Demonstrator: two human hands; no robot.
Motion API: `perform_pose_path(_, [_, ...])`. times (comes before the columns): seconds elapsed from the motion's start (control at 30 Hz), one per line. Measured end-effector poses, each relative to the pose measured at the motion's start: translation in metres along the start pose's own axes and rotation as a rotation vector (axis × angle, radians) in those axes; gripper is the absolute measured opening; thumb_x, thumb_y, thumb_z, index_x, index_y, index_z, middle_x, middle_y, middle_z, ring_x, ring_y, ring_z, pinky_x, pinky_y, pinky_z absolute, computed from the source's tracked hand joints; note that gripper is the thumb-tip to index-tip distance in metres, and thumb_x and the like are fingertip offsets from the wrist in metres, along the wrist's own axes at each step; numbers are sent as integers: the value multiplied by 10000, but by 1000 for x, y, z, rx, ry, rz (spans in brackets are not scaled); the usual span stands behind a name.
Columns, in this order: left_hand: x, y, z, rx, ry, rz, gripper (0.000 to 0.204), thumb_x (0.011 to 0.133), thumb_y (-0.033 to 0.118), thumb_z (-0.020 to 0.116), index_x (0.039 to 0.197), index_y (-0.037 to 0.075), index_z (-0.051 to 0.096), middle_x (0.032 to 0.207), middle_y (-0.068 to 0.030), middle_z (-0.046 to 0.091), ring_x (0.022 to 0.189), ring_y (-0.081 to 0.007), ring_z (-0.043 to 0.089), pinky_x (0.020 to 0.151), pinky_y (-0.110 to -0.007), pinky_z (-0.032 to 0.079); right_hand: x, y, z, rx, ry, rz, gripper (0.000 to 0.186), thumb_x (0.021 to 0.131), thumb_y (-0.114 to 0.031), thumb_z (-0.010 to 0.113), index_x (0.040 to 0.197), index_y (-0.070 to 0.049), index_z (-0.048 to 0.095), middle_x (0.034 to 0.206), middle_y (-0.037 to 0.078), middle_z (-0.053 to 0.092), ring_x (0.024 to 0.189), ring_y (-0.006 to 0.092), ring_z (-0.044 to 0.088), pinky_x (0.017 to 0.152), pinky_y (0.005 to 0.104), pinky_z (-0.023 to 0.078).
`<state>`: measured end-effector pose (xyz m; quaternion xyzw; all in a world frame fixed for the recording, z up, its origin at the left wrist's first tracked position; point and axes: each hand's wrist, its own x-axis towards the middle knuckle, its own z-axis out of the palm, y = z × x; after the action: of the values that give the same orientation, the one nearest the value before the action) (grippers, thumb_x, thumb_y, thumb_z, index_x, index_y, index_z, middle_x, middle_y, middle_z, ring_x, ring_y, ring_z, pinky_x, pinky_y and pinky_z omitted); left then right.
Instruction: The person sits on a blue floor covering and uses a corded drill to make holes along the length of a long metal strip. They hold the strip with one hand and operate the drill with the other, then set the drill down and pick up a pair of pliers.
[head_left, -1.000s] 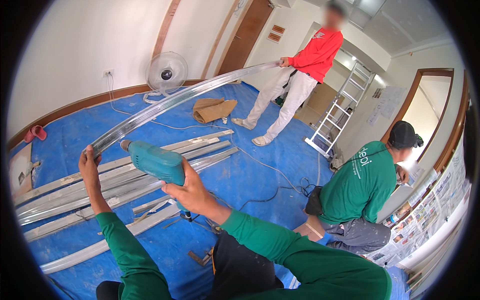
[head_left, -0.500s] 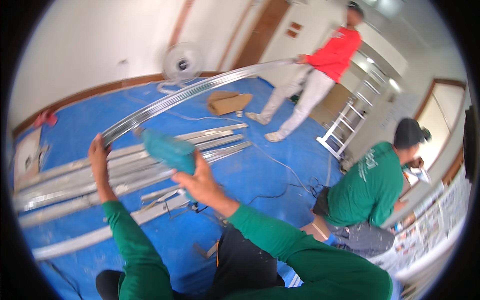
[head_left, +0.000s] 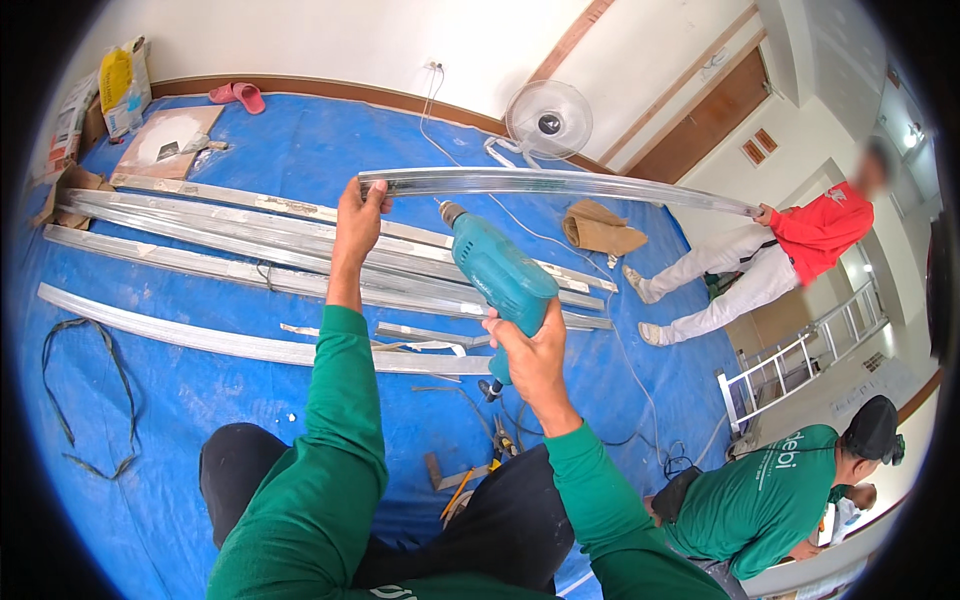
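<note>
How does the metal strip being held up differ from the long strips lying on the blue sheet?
The raised strip is off the floor, gripped at one end by the left hand and at the far end by a person in red; the floor strips lie flat on the blue sheet, untouched. The raised strip is alone; the floor strips lie several side by side. All are long, thin and silvery.

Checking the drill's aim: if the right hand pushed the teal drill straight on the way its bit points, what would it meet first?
Likely the raised metal channel that the left hand grips; depth is unclear.
</note>
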<state>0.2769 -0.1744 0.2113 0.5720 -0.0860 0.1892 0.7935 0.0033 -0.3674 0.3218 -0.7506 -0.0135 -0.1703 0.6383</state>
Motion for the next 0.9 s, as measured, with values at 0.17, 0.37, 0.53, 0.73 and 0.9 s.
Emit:
perform_pose_path(0.17, [-4,13,-7,25,-26,-92,467,1200,430,627,1217,-27,717,944,-83,739,794,-142,686,720,-329,554,1,4,9,-74,-22,-36,546,991,26,745,1500,-7,549,1200,96,717,1066,157,701,941,337,598])
perform_pose_path(0.37, [-5,18,-17,128,-76,-192,479,1178,446,667,1181,-30,721,873,-54,688,726,-115,617,649,-313,489,6,8,25,-121,-36,-109,533,987,18,735,1491,-1,564,1243,103,719,1137,186,698,1032,360,567])
perform_pose_path(0.53, [-2,10,-16,309,-27,-109,412,1133,326,720,1148,-86,731,946,-208,773,849,-269,712,805,-457,570,11,19,34,-111,-39,-61,530,973,26,725,1479,2,570,1266,115,712,1166,201,688,1060,374,553])
perform_pose_path(0.73, [-5,7,-7,248,74,-49,444,1148,331,696,1199,-109,724,1046,-315,776,981,-403,742,920,-498,559,19,25,39,-189,-39,-129,553,971,44,744,1479,-2,529,1129,76,722,895,120,684,752,289,584])
perform_pose_path(0.9, [-4,9,-6,291,92,-67,479,1153,333,679,1247,-136,714,1076,-352,772,1016,-455,748,934,-507,562,17,25,43,-166,-48,-104,547,993,5,728,1510,1,550,1319,141,703,1220,237,685,1090,394,545])
